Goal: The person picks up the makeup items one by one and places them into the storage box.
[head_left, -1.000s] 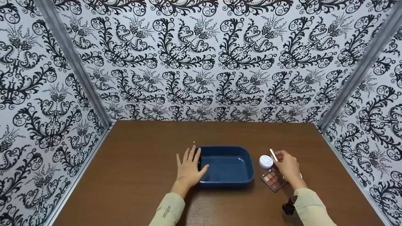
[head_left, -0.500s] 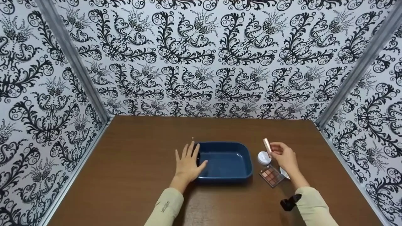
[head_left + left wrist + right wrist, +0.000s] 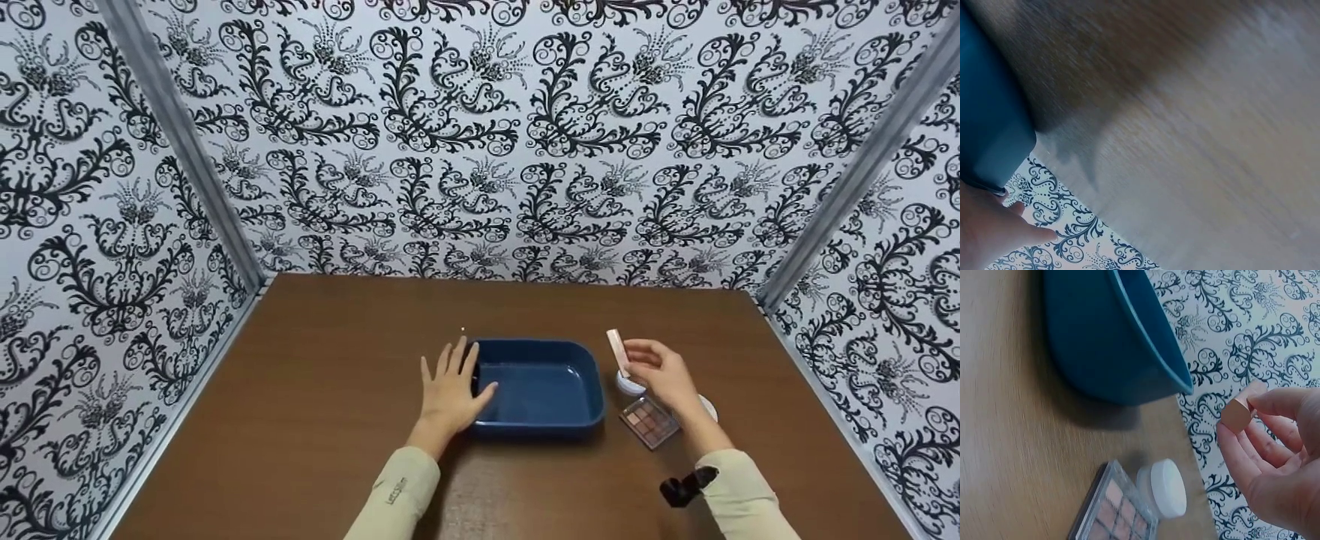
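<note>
My right hand (image 3: pixel 664 377) pinches a slim rose-gold lipstick tube (image 3: pixel 617 352) between thumb and fingertips. In the right wrist view the flat copper-coloured end of the tube faces the camera. The tube is raised, overlapping a small white-lidded jar (image 3: pixel 1168 488) in the head view. Just below that hand lies an eyeshadow palette (image 3: pixel 649 422) with a clear lid and brownish pans. A deep blue rectangular dish (image 3: pixel 536 429) stands left of these. My left hand (image 3: pixel 448 401) has its fingers spread at the dish's left wall, the thumb reaching over the rim.
A white round item (image 3: pixel 707 407) is partly hidden behind the right forearm. A black wrist camera (image 3: pixel 684 489) sticks out from the right sleeve. Patterned walls (image 3: pixel 480 150) enclose the brown table (image 3: pixel 337 360) at the back and both sides.
My right hand has lifted the lipstick from beside the palette and moved it left toward the dish, uncovering more of the palette. The left hand has stayed at the dish.
</note>
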Available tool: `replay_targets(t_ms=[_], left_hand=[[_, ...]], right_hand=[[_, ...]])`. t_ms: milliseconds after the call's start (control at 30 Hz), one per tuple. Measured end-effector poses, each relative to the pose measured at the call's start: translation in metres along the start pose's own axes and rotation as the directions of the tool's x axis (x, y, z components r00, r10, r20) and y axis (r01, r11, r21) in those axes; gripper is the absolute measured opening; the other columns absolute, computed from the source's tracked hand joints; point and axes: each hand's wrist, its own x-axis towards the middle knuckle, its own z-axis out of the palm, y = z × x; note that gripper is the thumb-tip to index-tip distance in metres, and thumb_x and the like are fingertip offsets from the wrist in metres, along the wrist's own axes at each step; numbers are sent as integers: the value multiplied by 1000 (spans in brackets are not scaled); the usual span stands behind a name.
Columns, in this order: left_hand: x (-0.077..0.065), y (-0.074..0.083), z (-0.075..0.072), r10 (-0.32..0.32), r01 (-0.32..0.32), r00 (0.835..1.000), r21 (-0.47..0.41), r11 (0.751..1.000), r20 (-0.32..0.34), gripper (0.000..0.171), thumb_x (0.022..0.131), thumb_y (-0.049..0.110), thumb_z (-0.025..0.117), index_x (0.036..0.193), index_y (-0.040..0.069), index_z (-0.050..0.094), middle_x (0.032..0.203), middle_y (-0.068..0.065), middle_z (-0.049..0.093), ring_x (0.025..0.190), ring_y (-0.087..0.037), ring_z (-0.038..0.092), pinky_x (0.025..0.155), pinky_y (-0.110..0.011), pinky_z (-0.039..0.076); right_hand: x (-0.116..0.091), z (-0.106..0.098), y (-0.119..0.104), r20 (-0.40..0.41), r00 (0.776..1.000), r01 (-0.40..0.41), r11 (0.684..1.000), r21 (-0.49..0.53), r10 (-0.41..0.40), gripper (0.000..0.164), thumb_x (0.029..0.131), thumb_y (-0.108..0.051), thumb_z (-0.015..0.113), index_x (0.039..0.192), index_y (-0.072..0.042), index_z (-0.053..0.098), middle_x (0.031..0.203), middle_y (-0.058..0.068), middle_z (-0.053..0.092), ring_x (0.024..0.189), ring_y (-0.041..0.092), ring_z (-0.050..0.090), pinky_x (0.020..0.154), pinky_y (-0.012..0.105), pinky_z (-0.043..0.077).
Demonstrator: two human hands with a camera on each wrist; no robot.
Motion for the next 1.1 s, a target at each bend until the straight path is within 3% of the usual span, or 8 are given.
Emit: replay_targets(t_ms=[200,400,767,967,1100], left_hand=[[-4,2,-2,-3,3,1000,-8,1000,-2,77,95,60,51,157,19,33,165,-8,26,151,-34,28,117,-70,14],[-3,2,-1,-8,8,1000,6,1000,2,77,95,60,50,157,20,32,166,-7,25,151,-34,28,117,-70,15],[-2,2,-2,-15,15,1000,11,1000,-6,77,95,60,51,157,20,32,166,-8,26,151,-35,29,118,-70,15],[-1,2,-1,3,-3,1000,6,1000,-27,77,94,59,53,156,17,34,164,-10,28,149,-36,31,117,-71,15],[1,2,-3,6,-6,1000,-4,1000,-25,77,94,58,54,156,17,34,164,-10,28,149,-36,30,116,-71,15]], right_hand=[[-3,7,-3,121,992,11,993,116,-25,46,92,5,62,134,15,47,125,30,63,92,4,66,79,24,58],[-7,13,-8,233,966,65,977,205,-113,49,93,4,62,135,20,41,118,13,66,97,6,66,80,23,58],[-3,24,-7,323,934,101,981,166,-151,47,92,2,64,131,20,46,117,6,69,102,0,64,83,20,56],[-4,35,-11,354,926,78,985,155,-129,47,93,-1,64,132,19,46,122,22,65,99,4,64,82,23,57],[-2,45,-13,384,918,39,987,156,-97,48,95,-3,63,133,19,44,120,20,66,95,6,65,83,27,58]])
